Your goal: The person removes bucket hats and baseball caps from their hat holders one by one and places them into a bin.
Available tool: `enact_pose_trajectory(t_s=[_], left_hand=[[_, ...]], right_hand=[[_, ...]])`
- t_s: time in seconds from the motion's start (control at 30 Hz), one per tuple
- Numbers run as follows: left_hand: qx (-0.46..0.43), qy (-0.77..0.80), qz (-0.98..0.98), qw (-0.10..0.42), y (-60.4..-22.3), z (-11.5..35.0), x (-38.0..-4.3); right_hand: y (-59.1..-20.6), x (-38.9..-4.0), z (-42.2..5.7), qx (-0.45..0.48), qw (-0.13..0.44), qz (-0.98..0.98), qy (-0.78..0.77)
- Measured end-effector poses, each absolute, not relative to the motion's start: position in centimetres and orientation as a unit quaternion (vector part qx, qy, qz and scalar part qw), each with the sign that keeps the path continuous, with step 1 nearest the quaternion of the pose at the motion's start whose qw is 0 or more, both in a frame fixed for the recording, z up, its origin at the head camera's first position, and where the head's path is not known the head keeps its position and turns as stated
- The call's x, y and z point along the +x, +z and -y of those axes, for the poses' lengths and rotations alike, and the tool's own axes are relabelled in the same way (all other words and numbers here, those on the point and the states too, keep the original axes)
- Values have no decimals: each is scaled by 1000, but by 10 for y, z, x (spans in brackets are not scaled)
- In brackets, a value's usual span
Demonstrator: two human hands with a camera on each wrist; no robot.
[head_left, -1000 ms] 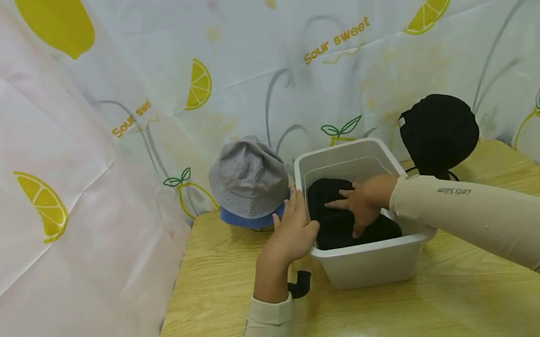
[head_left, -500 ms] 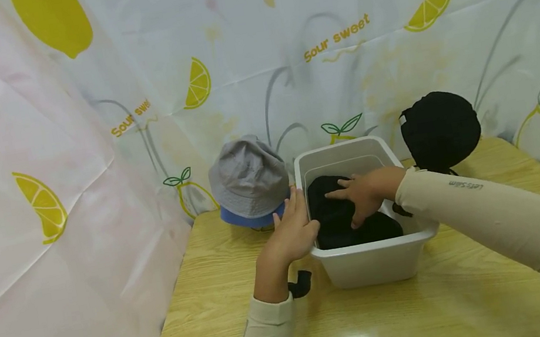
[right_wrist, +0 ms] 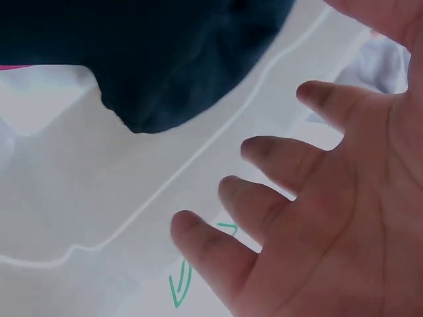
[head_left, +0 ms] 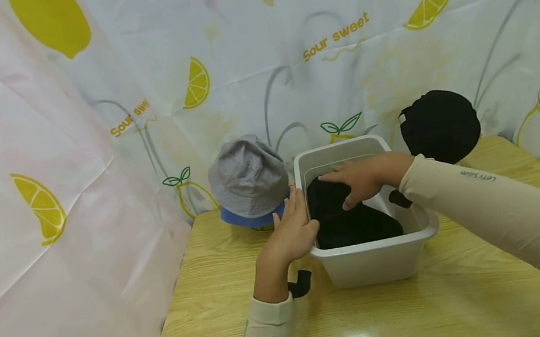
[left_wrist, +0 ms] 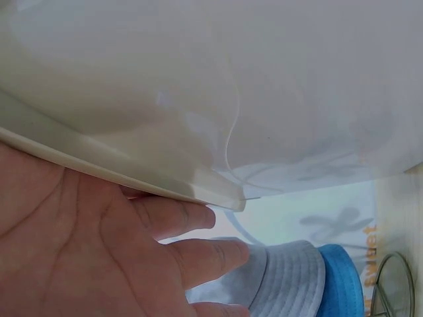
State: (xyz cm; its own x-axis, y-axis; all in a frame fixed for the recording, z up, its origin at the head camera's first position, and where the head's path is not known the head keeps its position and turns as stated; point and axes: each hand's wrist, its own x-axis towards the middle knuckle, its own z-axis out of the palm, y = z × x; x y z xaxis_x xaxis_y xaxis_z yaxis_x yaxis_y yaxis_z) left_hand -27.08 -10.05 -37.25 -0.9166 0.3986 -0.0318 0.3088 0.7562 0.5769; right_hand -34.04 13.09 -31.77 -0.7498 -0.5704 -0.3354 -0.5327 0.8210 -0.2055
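A black cap [head_left: 357, 226] lies inside the white plastic bin [head_left: 374, 264], toward its left and front. My right hand [head_left: 365, 177] is over the bin with fingers spread, the fingertips overlapping the cap's far part in the head view. In the right wrist view the palm faces the bin with nothing in it, and the dark cap [right_wrist: 178, 59] shows apart from the fingers. My left hand [head_left: 287, 240] rests along the bin's left rim, fingers extended. The left wrist view has that palm against the outer edge, fingers pointing past the rim [left_wrist: 132, 178].
Left of the bin, a grey bucket hat [head_left: 249, 178] sits over a blue hat [head_left: 246, 217] on a wire stand [left_wrist: 395, 290]. Another black cap [head_left: 440, 127] stands raised at the back right. A lemon-print cloth [head_left: 226, 33] hangs behind the wooden table [head_left: 206, 298].
My right hand has drawn up and back from the cap toward the bin's far side, uncovering more of it. The left hand stays at the rim.
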Motion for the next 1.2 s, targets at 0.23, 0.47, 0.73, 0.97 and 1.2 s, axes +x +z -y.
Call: enact_pose_trajectory(t_s=[0.23, 0.47, 0.73, 0.97, 1.2], left_hand=[[188, 294, -934, 78, -372, 100, -271], [186, 294, -935, 73, -371, 100, -271], [188, 294, -934, 72, -372, 100, -270], [187, 300, -932, 79, -373, 101, -271], [187, 301, -932, 78, -373, 101, -271]], right_hand=[[-302, -337, -136, -329, 135, -932, -74], [-285, -332, -144, -347, 86, -929, -97], [-278, -326, -163, -318, 61, -931, -165], [-274, -323, -178, -308, 16, -934, -178], [-271, -321, -193, -302, -26, -936, -179]])
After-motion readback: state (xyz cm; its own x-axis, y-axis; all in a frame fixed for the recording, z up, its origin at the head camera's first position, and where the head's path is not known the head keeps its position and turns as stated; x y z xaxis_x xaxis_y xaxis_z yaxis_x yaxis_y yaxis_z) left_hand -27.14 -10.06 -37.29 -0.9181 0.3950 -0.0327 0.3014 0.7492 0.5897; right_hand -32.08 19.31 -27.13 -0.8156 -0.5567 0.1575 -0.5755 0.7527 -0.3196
